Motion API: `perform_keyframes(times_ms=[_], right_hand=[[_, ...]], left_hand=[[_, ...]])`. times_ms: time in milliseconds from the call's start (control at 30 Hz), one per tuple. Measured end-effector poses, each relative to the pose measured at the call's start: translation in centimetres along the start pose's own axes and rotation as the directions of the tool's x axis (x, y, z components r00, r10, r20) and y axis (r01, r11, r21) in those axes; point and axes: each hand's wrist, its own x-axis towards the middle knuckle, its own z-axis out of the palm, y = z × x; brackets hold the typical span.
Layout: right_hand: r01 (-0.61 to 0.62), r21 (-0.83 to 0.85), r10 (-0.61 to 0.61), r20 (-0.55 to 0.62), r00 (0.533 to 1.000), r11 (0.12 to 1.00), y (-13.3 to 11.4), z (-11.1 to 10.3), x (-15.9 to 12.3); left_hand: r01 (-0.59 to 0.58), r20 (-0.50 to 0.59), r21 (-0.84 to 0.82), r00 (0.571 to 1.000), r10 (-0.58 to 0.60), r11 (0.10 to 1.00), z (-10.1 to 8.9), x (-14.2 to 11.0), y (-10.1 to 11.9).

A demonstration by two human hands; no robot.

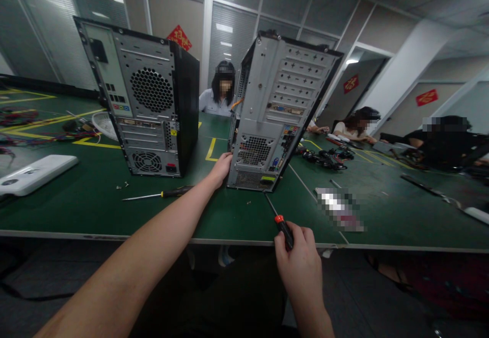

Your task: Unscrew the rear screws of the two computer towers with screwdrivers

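Note:
A grey-and-black computer tower (250,119) stands with its back panel facing me. My left hand (222,169) grips its lower left edge, with the fingertips partly hidden at its side. In my right hand (301,254) is a screwdriver (281,224) with a black handle and a red collar. Its thin shaft points up and left, with the tip by the tower's bottom edge; whether it touches a screw cannot be made out. A few tiny screws (248,203) lie on the green table just in front of the tower.
Left of it stands a second computer tower (148,119). A yellow-and-black screwdriver (164,193) and a white device (40,174) lie on the green table (95,218). Black cables (328,159) are bundled at right. A person (219,93) sits opposite; others sit along the right.

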Motion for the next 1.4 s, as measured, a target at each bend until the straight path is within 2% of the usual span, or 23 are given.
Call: perform_keyframes(times_ms=[567, 800, 933, 1100, 1200, 1400], right_hand=[[0.002, 0.005, -0.002, 0.005, 1.0, 1.0, -0.2, 0.2, 0.1], [0.004, 0.083, -0.003, -0.016, 1.0, 0.997, -0.7, 0.1, -0.1], [-0.031, 0.118, 0.036, -0.037, 0.999, 0.993, -1.3, -0.1, -0.2], [-0.086, 0.103, 0.087, -0.006, 0.996, 0.991, -1.7, -0.3, -0.4], [-0.053, 0.131, 0.054, -0.006, 0.999, 0.99, -1.7, -0.2, -0.6], [0.007, 0.177, 0.008, -0.086, 0.996, 0.984, -1.4, 0.2, -1.2]], left_hand=[[0.004, -0.005, -0.003, 1.0, -0.004, 1.0, 0.0, 0.1, -0.1], [0.024, -0.008, -0.022, 1.0, -0.024, 0.999, -0.1, 0.0, 0.0], [0.017, -0.005, -0.022, 1.0, -0.017, 1.0, -0.1, 0.3, -0.3], [0.015, 0.007, -0.05, 1.0, -0.014, 0.999, 0.0, 0.3, -0.3], [0.024, 0.012, -0.043, 1.0, -0.023, 0.999, 0.0, 0.0, -0.1], [0.038, 0.014, -0.023, 0.999, -0.038, 0.999, -0.1, -0.4, 0.4]])
